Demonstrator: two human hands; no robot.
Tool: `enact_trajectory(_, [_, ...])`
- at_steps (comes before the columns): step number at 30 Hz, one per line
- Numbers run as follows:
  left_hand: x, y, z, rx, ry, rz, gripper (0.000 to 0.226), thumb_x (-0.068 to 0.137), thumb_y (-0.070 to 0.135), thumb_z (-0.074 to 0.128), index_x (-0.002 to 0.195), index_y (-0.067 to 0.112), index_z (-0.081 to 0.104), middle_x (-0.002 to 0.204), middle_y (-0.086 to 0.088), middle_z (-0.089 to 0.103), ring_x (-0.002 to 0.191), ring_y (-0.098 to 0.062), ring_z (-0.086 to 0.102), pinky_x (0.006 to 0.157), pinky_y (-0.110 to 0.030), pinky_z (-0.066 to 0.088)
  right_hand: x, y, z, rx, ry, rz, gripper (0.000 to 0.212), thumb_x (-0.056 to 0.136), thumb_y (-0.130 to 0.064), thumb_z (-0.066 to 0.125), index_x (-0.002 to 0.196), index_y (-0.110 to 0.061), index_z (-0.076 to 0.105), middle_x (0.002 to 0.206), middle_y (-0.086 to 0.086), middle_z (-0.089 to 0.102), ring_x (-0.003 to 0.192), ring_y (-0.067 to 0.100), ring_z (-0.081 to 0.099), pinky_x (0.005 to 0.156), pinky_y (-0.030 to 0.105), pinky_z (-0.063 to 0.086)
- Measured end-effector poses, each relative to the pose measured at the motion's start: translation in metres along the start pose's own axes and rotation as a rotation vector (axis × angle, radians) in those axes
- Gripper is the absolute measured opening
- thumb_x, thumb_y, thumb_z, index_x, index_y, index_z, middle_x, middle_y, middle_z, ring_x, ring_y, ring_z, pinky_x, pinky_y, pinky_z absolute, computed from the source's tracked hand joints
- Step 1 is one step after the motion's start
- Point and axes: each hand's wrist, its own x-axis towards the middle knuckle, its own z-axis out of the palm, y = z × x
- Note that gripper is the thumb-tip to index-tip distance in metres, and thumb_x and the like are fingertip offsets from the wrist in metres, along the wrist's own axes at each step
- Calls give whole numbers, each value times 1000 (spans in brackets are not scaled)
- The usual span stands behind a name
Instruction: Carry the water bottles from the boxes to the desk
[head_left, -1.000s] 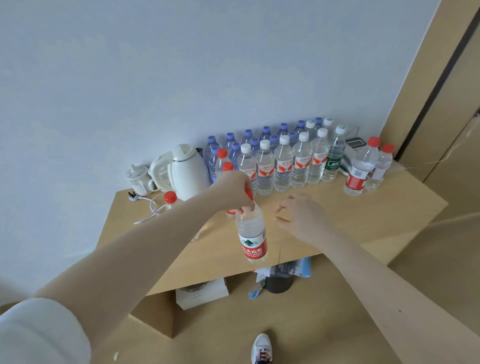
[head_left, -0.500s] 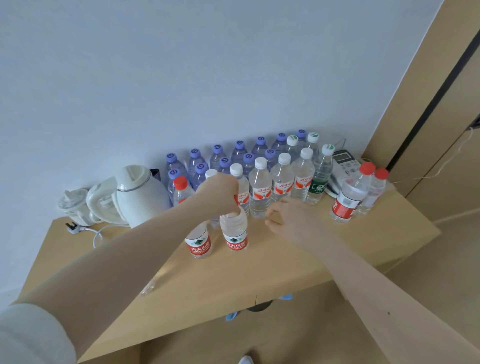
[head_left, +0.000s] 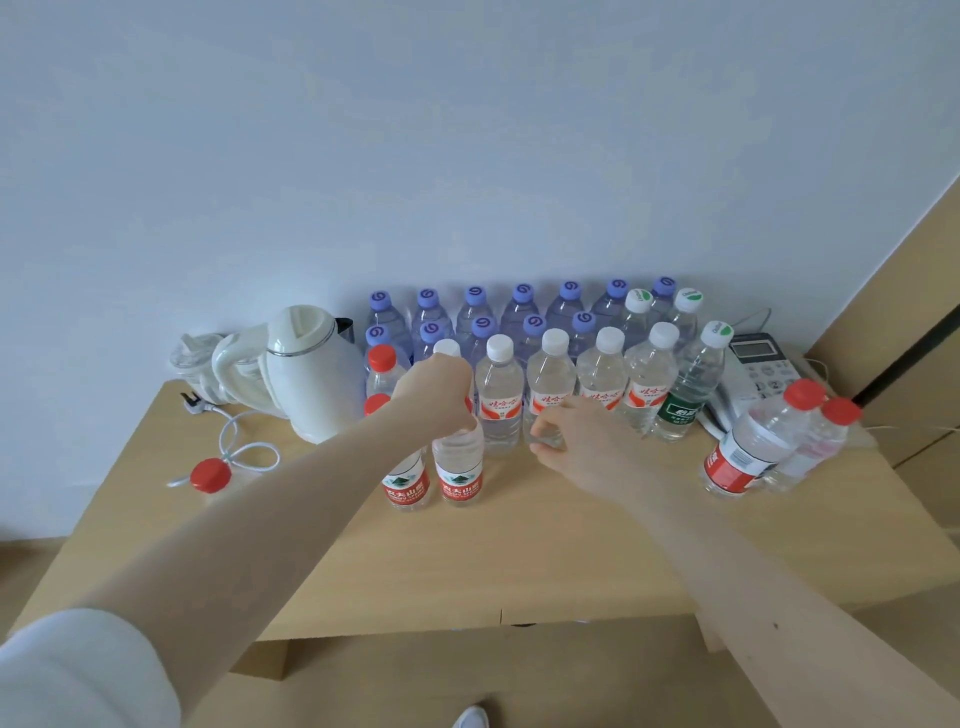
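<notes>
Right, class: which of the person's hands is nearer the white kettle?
Left. The left hand grips a red-labelled bottle just right of the kettle; the right hand is farther right, past that bottle.

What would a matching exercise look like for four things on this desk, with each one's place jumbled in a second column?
Things
1. kettle
2. telephone
3. green-label bottle
4. red-label bottle gripped at the top by the left hand

Places
A. right end of the white-capped row
B. front, right beside a second red bottle
C. far left, next to the white cord
D. back right, near the wall

Pairs: 1-C, 2-D, 3-A, 4-B
</notes>
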Motion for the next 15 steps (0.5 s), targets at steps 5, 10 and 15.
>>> enact_trajectory(5, [-5, -4, -4, 15, -9, -22, 22, 83, 29, 69, 79, 18, 49, 86, -3, 52, 86, -24, 59, 64, -30, 43, 3, 1, 2, -22, -6, -37, 22, 94, -36, 55, 111, -23, 63, 112, -3, 54, 114, 17, 46, 90, 32, 42])
enact_trajectory(10, [-10, 1, -9, 109, 123, 6, 39, 86, 46, 63, 111, 17, 56, 101, -1, 52, 87, -19, 49, 64, -30, 39, 7, -6, 3, -59, -12, -68, 24, 95, -38, 53, 113, -24, 61, 114, -4, 55, 114, 18, 48, 84, 30, 38])
enact_trajectory(15, [-10, 2, -18, 84, 153, 48, 34, 92, 43, 54, 116, 19, 57, 105, 1, 51, 94, -19, 50, 60, -29, 33, 9, -10, 1, -64, 8, -61, 24, 96, -37, 52, 113, -24, 61, 117, -4, 57, 116, 17, 47, 86, 30, 40])
